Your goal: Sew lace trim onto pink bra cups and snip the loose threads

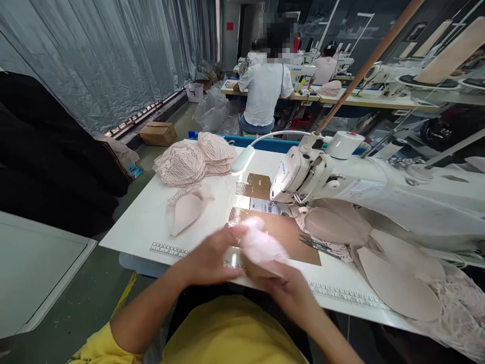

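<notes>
A pale pink bra cup piece (263,245), smeared by motion, is above the front of the sewing table. My right hand (286,283) grips its lower edge between thumb and fingers. At its upper left edge are the fingertips of my left hand (212,255), whose thumb is spread away from the fingers. Beneath lies a brown board (291,235) on the white tabletop (140,227). Behind the piece stands a white sewing machine (333,172), its needle area lit by a small lamp (242,161). To the left lies a single beige cup with lace (187,212).
Stacked lace cups (182,164) sit at the table's back left. Scissors (318,245) lie right of the brown board, beside a heap of beige cups and lace (397,283). A ruler strip (168,250) runs along the front edge. A person in white (265,93) sits farther off.
</notes>
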Demonstrator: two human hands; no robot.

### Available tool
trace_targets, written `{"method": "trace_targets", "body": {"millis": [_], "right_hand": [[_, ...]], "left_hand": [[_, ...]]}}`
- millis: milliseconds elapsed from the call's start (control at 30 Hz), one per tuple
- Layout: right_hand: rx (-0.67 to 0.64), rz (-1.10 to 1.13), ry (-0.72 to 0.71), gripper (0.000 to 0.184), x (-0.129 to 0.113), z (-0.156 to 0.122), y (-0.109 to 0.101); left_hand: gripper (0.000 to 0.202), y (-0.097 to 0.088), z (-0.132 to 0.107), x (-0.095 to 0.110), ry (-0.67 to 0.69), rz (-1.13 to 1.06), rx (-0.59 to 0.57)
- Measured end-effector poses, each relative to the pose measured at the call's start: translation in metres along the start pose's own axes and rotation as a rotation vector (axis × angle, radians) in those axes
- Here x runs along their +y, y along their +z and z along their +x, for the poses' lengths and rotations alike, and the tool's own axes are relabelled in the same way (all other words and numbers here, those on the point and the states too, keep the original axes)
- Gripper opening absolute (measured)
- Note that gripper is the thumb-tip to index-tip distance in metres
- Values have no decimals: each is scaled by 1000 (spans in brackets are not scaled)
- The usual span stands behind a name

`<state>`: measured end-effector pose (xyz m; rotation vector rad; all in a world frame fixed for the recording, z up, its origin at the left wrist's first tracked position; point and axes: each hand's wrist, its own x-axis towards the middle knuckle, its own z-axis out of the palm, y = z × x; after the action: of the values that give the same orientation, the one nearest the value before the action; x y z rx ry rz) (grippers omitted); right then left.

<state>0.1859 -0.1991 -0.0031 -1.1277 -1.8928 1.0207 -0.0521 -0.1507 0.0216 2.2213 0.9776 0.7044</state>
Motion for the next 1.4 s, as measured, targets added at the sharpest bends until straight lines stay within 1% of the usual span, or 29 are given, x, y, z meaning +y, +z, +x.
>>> {"method": "trace_targets", "body": {"millis": [33,67,100,133,200,233,300,333,367,400,433,467,533,567,600,633,700,733,767,833,900,967,1033,1100,1133,1233,1267,1333,1400], "right_hand": [[-14,-5,-29,15,-5,5,5],[-11,-23,-68,12,-10,10,8],[19,-56,-123,9,-14,13,8],[77,-101,-193,10,-19,15,6],[212,-192,-340,20,-26,14,-4],[281,-221,-402,23,-28,11,-11],[424,-251,-453,27,-28,6,-25],[498,-262,-445,28,-28,5,-31],[557,-272,-413,26,-26,6,-35],[579,-278,-352,21,-25,8,-38],[548,-270,-270,14,-23,12,-38],[437,-232,-147,3,-20,16,-37],[98,4,115,15,-15,24,-29],[-66,179,219,20,-12,27,-23],[-206,364,301,22,-10,28,-17],[-318,543,362,24,-8,27,-11],[-442,826,446,30,-6,24,-1],[-451,909,478,32,-5,22,2],[-428,952,504,33,-4,20,4],[-306,942,529,32,-3,17,4],[-148,879,516,34,-2,15,0],[-18,839,501,49,0,15,-3],[59,803,491,67,1,15,-5],[83,728,464,70,3,17,-4],[90,675,438,65,5,18,-4],[99,518,337,37,9,23,-7],[87,493,312,37,10,24,-9],[9,479,287,45,10,26,-14],[-80,470,277,43,10,25,-17]], "left_hand": [[67,8,2,12,16,-133,-119],[59,15,4,21,-2,-237,-173],[48,20,5,26,-41,-324,-185],[37,23,5,27,-93,-374,-161],[23,24,4,19,-210,-377,-17],[20,22,2,12,-263,-336,69],[16,16,-1,-1,-347,-228,212],[15,13,-3,-5,-382,-205,243],[14,11,-5,-6,-408,-228,235],[20,9,-6,-5,-414,-301,176],[27,7,-8,-1,-392,-413,72],[33,7,-8,5,-338,-549,-52],[40,6,-7,19,-182,-787,-265],[44,6,-6,25,-112,-837,-302],[51,6,-3,30,-71,-819,-285],[58,7,-1,33,-60,-746,-229],[65,12,5,33,-86,-538,-130],[68,15,8,31,-110,-471,-120],[71,19,10,28,-143,-461,-141],[69,24,12,20,-228,-597,-223],[59,26,12,14,-346,-782,-297],[50,26,11,9,-444,-894,-320],[44,26,10,6,-489,-925,-302],[39,28,11,6,-475,-915,-258],[37,29,12,7,-461,-898,-234],[38,34,15,9,-411,-755,-125],[39,35,16,10,-392,-676,-84],[44,37,18,10,-347,-537,-27],[48,38,19,9,-342,-530,-23]]}}
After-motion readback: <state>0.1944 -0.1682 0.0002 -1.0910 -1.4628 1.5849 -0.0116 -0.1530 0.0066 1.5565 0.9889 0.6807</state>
